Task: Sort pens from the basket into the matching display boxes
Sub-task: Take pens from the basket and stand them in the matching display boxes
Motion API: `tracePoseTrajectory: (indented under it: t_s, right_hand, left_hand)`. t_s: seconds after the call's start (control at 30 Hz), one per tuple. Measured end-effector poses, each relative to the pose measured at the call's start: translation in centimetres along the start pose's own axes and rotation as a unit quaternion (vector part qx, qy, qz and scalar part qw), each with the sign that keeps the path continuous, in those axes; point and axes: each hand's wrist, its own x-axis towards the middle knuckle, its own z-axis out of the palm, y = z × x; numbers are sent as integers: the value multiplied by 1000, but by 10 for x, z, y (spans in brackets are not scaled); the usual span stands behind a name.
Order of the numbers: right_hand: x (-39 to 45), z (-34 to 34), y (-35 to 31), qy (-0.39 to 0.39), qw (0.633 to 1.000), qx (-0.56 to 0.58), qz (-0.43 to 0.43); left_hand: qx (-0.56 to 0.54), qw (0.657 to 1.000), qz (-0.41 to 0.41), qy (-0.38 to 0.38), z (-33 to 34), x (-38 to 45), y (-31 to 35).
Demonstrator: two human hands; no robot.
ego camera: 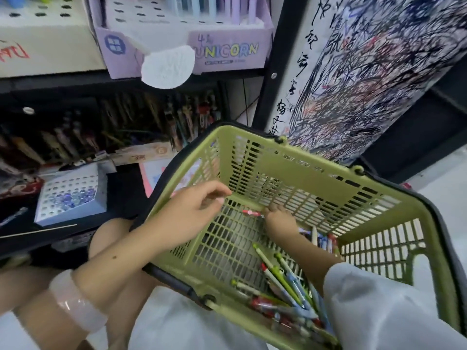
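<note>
We steadied the slotted green plastic basket on our lap, left hand loosely curled, holding nothing, at its rim, while our right hand reached a red-and-white pen; its grasp was unclear. More loose pens lay heaped in the near corner.

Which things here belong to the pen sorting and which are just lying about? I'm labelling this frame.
Job: green basket; pens; red pen by right hand; left hand; UNICORN box.
Lying about: scribbled paper; bracelet.
</note>
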Motion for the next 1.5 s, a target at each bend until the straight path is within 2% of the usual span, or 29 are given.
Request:
tracePoseTrajectory:
  t_s: [0.1,0.23,0.3,0.37,0.43,0.5,0.6,0.7,0.83,1.03,1.2,1.27,1.33,1.43,1.5]
  right_hand:
    - [-6,8,2,34,999,27,-22]
    - [-31,-3,7,106,984,133,-56]
    - [-49,-7,10,47,987,156,-11]
    - [-65,-3,15,-94,987,126,14]
    - [-80,5,18,-203,965,163,28]
    - [-91,13,18,-237,953,184,31]
    - [-103,32,11,-193,978,82,7]
    - [-105,46,3,-132,987,91,31]
    - [-102,49,3,-90,992,72,44]
    - [-103,50,-10,-81,989,114,54]
    - [-95,21,-2,-80,964,236,93]
    - [-87,-6,-2,-51,939,329,90]
    - [-78,-43,-10,-2,885,460,77]
    - [-73,-100,-34,46,760,647,41]
    - [-75,-129,-54,26,669,742,12]
  left_hand:
    - [-12,1000,-11,-11,5,4,-3]
    - [-8,999,-29,-27,11,7,-5]
    - [-6,999,-31,-43,14,9,-5]
    - [-2,998,-31,-56,15,9,-5]
    - [-5,998,-31,-60,16,8,-5]
    - [-9,998,-30,-60,15,6,-5]
    - [-21,998,-26,-55,14,4,-1]
    - [-30,998,-21,-45,12,0,3]
    - [-30,998,-19,-46,7,-6,5]
    - [-58,998,-16,-26,3,-12,6]
    - [-65,998,-15,-17,2,-15,9]
    - [-69,997,-20,-17,1,-16,11]
    - [-83,996,-42,-10,1,-17,13]
    - [-120,987,-106,-16,2,-16,21]
    - [-164,976,-139,-40,3,-16,24]
